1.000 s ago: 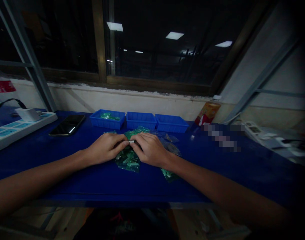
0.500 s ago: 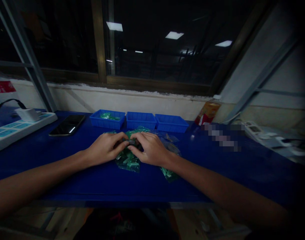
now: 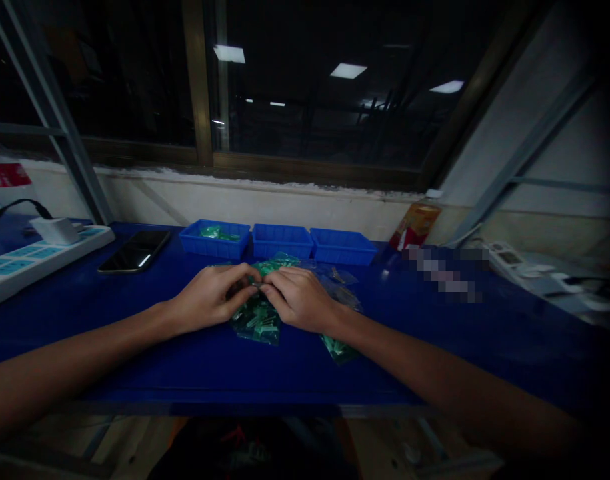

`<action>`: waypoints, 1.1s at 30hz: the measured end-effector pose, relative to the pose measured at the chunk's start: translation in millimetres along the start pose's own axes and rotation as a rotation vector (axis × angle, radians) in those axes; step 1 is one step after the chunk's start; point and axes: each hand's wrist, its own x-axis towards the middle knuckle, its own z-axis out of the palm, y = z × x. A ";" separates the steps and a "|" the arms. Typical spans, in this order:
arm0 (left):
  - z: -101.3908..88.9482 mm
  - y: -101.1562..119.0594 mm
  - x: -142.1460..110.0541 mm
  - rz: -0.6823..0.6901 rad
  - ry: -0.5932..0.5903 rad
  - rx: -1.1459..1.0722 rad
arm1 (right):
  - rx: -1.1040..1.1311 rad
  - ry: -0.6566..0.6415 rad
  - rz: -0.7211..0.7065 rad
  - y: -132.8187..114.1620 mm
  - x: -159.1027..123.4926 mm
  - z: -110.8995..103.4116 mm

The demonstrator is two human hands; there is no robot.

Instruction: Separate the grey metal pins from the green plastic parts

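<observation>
Head view of a smooth, deep-blue desk (image 3: 159,367), read from left to right. At the far left lies a long white power strip (image 3: 49,263) with pale-blue socket faces; a blocky white charger (image 3: 56,231) sits on it, joined to a thin black cable (image 3: 27,201). Beside the strip, a flat phone (image 3: 135,251) with rounded corners shows a glossy dark screen. Next stands a ribbed blue tray (image 3: 215,249), rectangular, holding crinkled green material (image 3: 215,232). In front of it the left hand (image 3: 212,293), fingers curved, pinches a small slim piece (image 3: 257,285) between thumb and forefinger; the piece's material is too blurred to tell. Beneath the fingertips lies a shiny, transparent green bag (image 3: 259,323) of narrow, straight-edged parts. Behind the bag is the middle tray (image 3: 282,250), also blue. The right hand (image 3: 305,297) curls inward, thumb and fingertips drawn close at the piece; whether they grip it cannot be told. Another green bag (image 3: 337,348) lies partly under the right forearm. Behind are the right tray (image 3: 342,254) and a clear, wrinkled bag (image 3: 342,275). Farther right stands a white-capped bottle (image 3: 417,223) with an orange-and-red label.
</observation>
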 end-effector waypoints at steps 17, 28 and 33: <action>-1.3 -0.1 2.5 -0.032 -0.001 -0.003 | 0.048 -0.005 0.017 -1.0 -0.2 0.1; -1.3 0.9 1.9 -0.039 0.015 0.049 | 0.067 0.013 0.029 -0.6 0.2 -1.8; -3.5 2.2 1.6 -0.036 -0.008 0.085 | 0.091 0.045 0.024 -1.0 0.0 -2.4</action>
